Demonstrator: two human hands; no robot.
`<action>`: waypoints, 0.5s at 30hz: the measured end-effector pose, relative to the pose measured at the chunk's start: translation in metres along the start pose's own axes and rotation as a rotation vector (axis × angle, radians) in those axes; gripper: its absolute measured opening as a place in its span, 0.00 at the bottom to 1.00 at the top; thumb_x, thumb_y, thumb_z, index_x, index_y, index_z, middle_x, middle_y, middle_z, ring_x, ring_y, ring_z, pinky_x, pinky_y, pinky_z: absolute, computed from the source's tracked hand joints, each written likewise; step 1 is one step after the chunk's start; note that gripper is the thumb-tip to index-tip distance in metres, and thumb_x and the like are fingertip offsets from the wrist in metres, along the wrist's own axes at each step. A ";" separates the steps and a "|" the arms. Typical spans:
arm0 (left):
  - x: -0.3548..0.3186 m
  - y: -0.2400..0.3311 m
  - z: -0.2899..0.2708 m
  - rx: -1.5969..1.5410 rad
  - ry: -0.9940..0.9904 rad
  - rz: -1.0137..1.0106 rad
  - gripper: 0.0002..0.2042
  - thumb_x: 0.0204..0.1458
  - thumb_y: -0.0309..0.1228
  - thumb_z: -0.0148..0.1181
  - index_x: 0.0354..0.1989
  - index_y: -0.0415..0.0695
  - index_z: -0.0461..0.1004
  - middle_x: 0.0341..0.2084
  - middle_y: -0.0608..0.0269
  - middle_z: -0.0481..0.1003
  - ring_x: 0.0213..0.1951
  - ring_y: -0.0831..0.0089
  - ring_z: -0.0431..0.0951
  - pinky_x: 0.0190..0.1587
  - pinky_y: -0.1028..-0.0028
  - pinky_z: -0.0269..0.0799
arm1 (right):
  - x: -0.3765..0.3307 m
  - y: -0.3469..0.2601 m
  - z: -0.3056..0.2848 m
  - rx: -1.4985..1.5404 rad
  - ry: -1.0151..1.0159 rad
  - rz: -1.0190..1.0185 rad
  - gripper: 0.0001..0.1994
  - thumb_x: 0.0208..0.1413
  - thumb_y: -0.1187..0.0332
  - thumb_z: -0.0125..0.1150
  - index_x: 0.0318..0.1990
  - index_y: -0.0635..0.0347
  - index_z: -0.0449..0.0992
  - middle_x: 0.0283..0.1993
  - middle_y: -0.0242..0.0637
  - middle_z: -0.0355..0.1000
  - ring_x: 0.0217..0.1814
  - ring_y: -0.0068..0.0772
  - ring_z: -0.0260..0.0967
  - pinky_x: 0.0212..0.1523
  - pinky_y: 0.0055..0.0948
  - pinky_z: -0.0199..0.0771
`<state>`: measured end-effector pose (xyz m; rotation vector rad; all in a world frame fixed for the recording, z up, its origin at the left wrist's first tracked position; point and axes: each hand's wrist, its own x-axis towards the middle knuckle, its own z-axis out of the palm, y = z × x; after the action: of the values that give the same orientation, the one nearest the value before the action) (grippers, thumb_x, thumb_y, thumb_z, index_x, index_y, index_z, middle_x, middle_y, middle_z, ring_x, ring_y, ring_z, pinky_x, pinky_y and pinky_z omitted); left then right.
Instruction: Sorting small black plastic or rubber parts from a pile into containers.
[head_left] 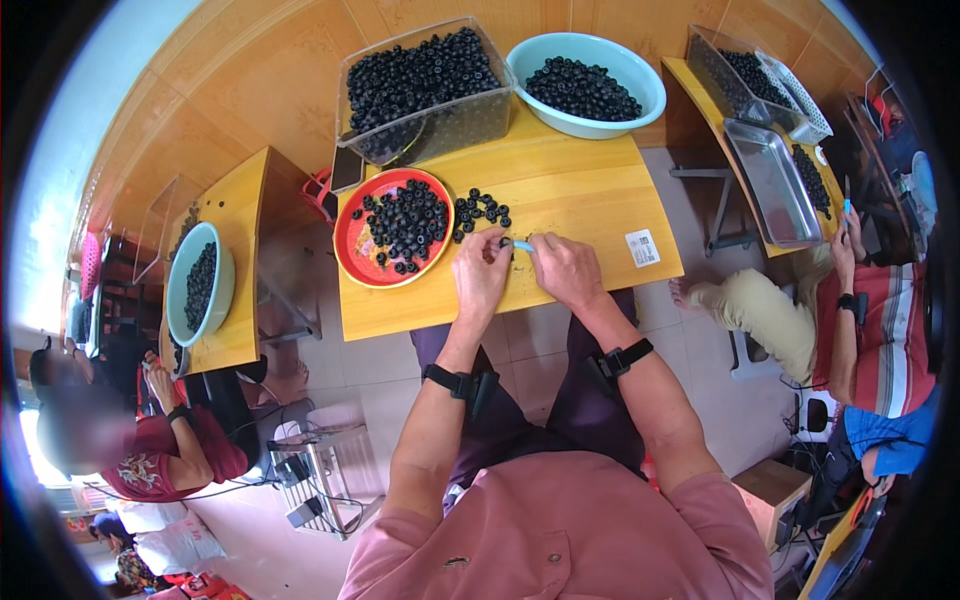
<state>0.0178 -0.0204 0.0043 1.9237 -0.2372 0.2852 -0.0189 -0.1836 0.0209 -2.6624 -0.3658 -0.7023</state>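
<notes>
Over the near edge of the yellow table [590, 180], my left hand [482, 272] pinches a small black ring-shaped part [505, 243]. My right hand [568, 272] grips a slim tool with a light blue handle [523, 246], its front end against or close beside that part; the tip is too small to make out. To the left of my hands sits a round red tray [349, 262], heaped with black ring-shaped parts [410, 222]. Several loose parts [482, 208] lie on the wood just beyond my left hand.
Behind stand a clear plastic bin [460, 122] and a pale blue basin [590, 127], both full of black parts. A phone-like dark slab [347, 170] lies left of the bin. A white label [642, 248] is at the right. Co-workers sit at tables on both sides.
</notes>
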 end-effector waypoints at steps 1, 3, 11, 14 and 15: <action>0.000 0.001 0.000 -0.001 0.000 0.000 0.13 0.49 0.21 0.71 0.44 0.38 0.81 0.31 0.59 0.78 0.29 0.71 0.78 0.35 0.71 0.76 | 0.000 0.000 0.000 0.000 0.000 -0.001 0.05 0.57 0.70 0.63 0.34 0.60 0.74 0.27 0.42 0.72 0.29 0.46 0.77 0.29 0.42 0.77; 0.000 0.002 0.000 0.001 -0.006 0.005 0.13 0.49 0.21 0.71 0.44 0.38 0.81 0.31 0.58 0.78 0.29 0.70 0.78 0.35 0.71 0.75 | -0.001 0.001 0.000 -0.001 -0.001 -0.002 0.05 0.57 0.70 0.63 0.35 0.60 0.74 0.27 0.42 0.72 0.29 0.46 0.77 0.29 0.42 0.77; 0.000 0.003 -0.002 0.012 -0.012 0.032 0.14 0.49 0.21 0.71 0.46 0.39 0.80 0.31 0.58 0.78 0.30 0.69 0.78 0.35 0.71 0.76 | 0.001 0.000 0.000 -0.011 0.029 -0.028 0.05 0.59 0.70 0.59 0.32 0.60 0.73 0.26 0.42 0.72 0.27 0.45 0.76 0.27 0.42 0.77; 0.000 0.004 -0.002 0.003 -0.016 0.021 0.14 0.50 0.21 0.71 0.46 0.39 0.80 0.32 0.58 0.78 0.31 0.69 0.78 0.36 0.71 0.76 | 0.001 0.000 -0.001 -0.012 0.030 -0.019 0.05 0.59 0.69 0.59 0.32 0.59 0.73 0.26 0.42 0.72 0.27 0.45 0.77 0.27 0.42 0.77; 0.000 0.004 -0.001 -0.007 -0.021 0.010 0.14 0.50 0.21 0.71 0.46 0.39 0.80 0.32 0.58 0.78 0.31 0.69 0.79 0.36 0.71 0.77 | 0.001 0.000 -0.001 -0.012 0.030 -0.018 0.05 0.59 0.69 0.59 0.32 0.59 0.73 0.26 0.42 0.72 0.27 0.45 0.77 0.27 0.42 0.77</action>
<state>0.0163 -0.0206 0.0085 1.9196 -0.2610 0.2708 -0.0188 -0.1838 0.0222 -2.6596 -0.3793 -0.7515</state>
